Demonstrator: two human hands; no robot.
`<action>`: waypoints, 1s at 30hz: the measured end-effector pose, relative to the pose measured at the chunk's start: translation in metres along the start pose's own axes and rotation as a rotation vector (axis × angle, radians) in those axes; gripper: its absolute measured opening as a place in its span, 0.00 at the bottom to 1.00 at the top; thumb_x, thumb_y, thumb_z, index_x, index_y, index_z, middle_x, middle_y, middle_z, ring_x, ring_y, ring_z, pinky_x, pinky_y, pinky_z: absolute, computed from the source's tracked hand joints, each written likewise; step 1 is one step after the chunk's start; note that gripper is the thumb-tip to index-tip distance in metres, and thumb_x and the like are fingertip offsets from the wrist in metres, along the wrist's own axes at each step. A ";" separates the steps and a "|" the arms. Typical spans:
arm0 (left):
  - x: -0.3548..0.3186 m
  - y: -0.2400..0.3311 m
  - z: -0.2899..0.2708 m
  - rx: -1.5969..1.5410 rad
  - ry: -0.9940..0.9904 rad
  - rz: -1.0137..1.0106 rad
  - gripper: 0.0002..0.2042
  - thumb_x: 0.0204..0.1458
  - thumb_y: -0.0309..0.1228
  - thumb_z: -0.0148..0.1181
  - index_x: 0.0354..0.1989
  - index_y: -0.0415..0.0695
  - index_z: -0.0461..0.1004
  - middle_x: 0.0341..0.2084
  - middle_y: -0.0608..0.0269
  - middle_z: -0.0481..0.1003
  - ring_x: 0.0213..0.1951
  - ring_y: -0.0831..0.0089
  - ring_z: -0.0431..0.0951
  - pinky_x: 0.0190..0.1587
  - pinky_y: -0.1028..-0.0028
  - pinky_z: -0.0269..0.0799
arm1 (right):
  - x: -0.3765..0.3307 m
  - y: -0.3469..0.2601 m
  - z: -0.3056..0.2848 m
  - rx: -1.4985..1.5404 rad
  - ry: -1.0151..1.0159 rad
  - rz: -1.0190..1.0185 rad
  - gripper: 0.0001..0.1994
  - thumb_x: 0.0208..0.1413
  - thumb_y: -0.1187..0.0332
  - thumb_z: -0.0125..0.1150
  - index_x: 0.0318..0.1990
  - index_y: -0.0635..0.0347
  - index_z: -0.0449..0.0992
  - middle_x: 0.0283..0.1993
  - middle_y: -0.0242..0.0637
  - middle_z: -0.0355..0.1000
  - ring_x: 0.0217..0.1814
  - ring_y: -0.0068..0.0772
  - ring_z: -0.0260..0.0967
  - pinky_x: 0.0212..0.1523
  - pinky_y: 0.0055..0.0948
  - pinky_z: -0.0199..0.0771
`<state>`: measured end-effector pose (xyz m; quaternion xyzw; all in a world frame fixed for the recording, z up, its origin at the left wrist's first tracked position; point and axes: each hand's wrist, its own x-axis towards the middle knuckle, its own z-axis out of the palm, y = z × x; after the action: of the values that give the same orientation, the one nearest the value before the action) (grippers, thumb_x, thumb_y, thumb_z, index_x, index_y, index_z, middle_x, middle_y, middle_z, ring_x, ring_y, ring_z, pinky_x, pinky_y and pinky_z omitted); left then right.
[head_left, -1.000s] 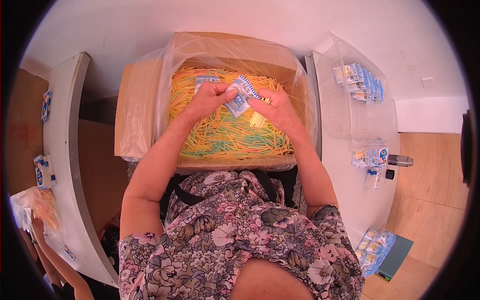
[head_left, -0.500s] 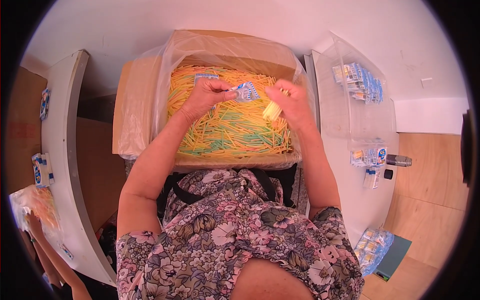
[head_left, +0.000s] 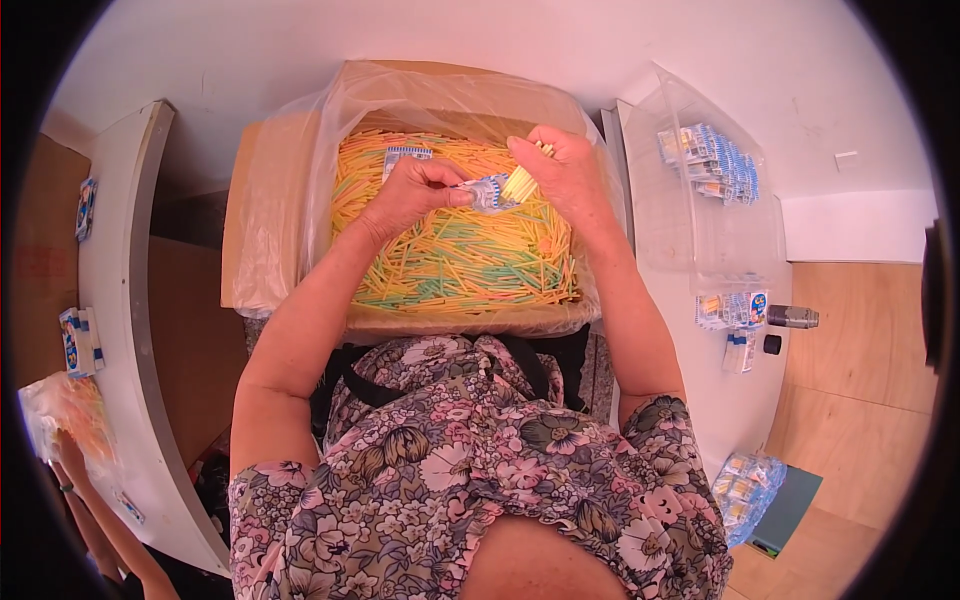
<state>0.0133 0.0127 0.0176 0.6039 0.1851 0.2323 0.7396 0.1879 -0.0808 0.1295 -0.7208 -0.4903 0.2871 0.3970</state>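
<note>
My left hand (head_left: 408, 200) pinches a small clear packet with blue-and-white edging (head_left: 486, 193) between thumb and fingers. Closed around a bundle of thin yellow sticks (head_left: 520, 185), my right hand (head_left: 566, 172) has the bundle's lower ends at the packet's right-hand edge. Whether the ends have entered the packet, I cannot tell. Both hands are above a cardboard box (head_left: 470, 320) lined with clear plastic. Loose yellow, orange and green sticks (head_left: 450, 265) fill it. Another packet (head_left: 408, 155) lies on the sticks behind my left hand.
On the right, a clear plastic bin (head_left: 735, 235) holds several filled packets (head_left: 710, 160). Nearer lie more packets (head_left: 730, 310), a dark cylinder (head_left: 793, 317) and a blue-tinted bag (head_left: 745, 495). Another person's hand (head_left: 70, 455) reaches into a bag of sticks (head_left: 75, 405) at far left.
My right hand has moved up and left, bringing the stick bundle against the packet. The left hand stays nearly in place, still pinching the packet.
</note>
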 end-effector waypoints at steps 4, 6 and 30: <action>0.001 0.001 0.001 -0.024 -0.001 -0.003 0.07 0.46 0.21 0.64 0.35 0.39 0.80 0.34 0.64 0.77 0.34 0.80 0.73 0.38 0.80 0.70 | 0.003 -0.002 0.009 -0.135 0.055 -0.119 0.14 0.53 0.62 0.61 0.25 0.64 0.73 0.17 0.23 0.60 0.23 0.13 0.55 0.22 0.21 0.56; -0.001 0.003 0.002 -0.042 0.015 -0.027 0.07 0.47 0.22 0.64 0.35 0.39 0.80 0.34 0.65 0.77 0.34 0.81 0.73 0.39 0.80 0.70 | 0.005 -0.002 0.013 -0.203 0.081 -0.174 0.14 0.54 0.62 0.60 0.25 0.64 0.73 0.17 0.23 0.60 0.23 0.13 0.55 0.22 0.21 0.56; 0.004 -0.007 -0.017 0.858 0.354 0.062 0.14 0.41 0.31 0.68 0.36 0.39 0.76 0.31 0.59 0.76 0.36 0.67 0.75 0.41 0.69 0.70 | -0.164 0.039 -0.077 -0.096 0.063 -0.190 0.08 0.47 0.76 0.62 0.37 0.67 0.75 0.30 0.33 0.73 0.33 0.19 0.69 0.34 0.20 0.67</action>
<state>0.0076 0.0277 0.0069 0.8116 0.3699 0.2562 0.3726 0.2102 -0.2644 0.1397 -0.6981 -0.5567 0.2015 0.4027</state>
